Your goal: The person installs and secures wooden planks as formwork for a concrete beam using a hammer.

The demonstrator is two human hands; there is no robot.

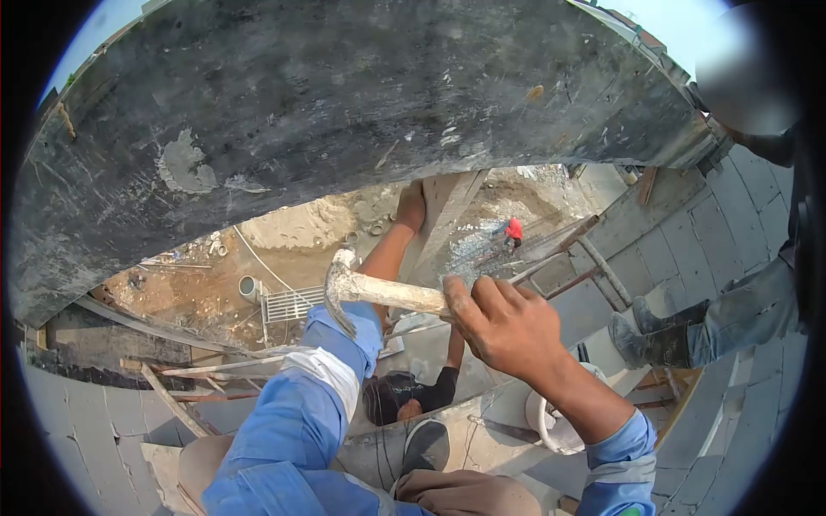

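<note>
My right hand (508,331) is wrapped round the wooden handle of a claw hammer (387,293). The hammer lies nearly level across my view, its pale, crusted head pointing left above my left forearm. My left hand (412,207) reaches forward and grips the side of a wooden board (446,211), with most of its fingers hidden behind the wood. This board meets the lower edge of a large, dark, scuffed panel (344,95), which spans the top of the view and has grey patches stuck to it.
Far below, a person in red (514,230) is on the ground. Under my arms shows a dark-shirted person (413,391). Another person's boots (637,340) stand at right. A white bucket (559,426) sits near my right forearm. Block walls (688,249) and wooden supports (176,404) flank the drop.
</note>
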